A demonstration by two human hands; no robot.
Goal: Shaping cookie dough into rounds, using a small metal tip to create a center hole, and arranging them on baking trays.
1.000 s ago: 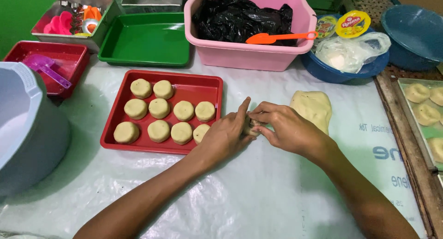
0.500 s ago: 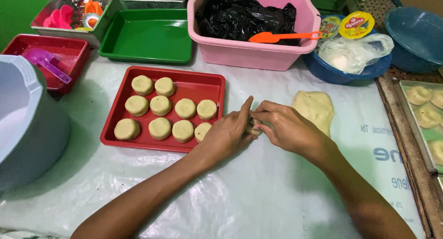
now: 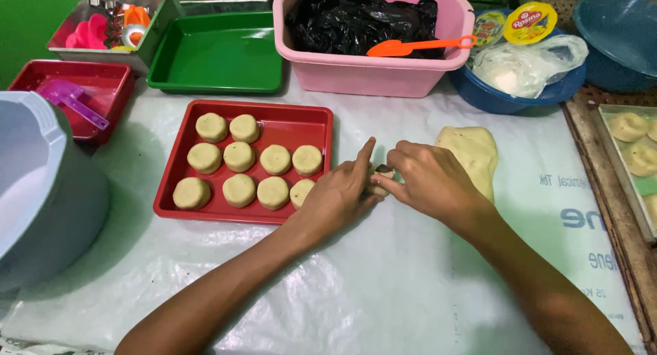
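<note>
Both my hands meet just right of the red tray (image 3: 315, 119) over the white plastic sheet. My left hand (image 3: 339, 194) and my right hand (image 3: 428, 180) pinch a small piece of dough with a dark filling (image 3: 380, 179) between their fingertips. Most of that piece is hidden by the fingers. The tray holds several round pale dough discs (image 3: 239, 156) in rows. A flat slab of raw dough (image 3: 473, 149) lies on the sheet just behind my right hand.
Behind stand a pink tub (image 3: 383, 71) with a black bag and an orange spatula (image 3: 410, 47), a green tray (image 3: 219, 54), a blue bowl (image 3: 513, 98) with a plastic bag, and a small red tray (image 3: 109, 88) with a purple scoop. A grey bucket (image 3: 41, 191) sits left; another tray of dough pieces (image 3: 636, 146) right.
The view has shifted slightly. My hands stay together at the same spot, fingers still working the small dough piece; nothing else has moved.
</note>
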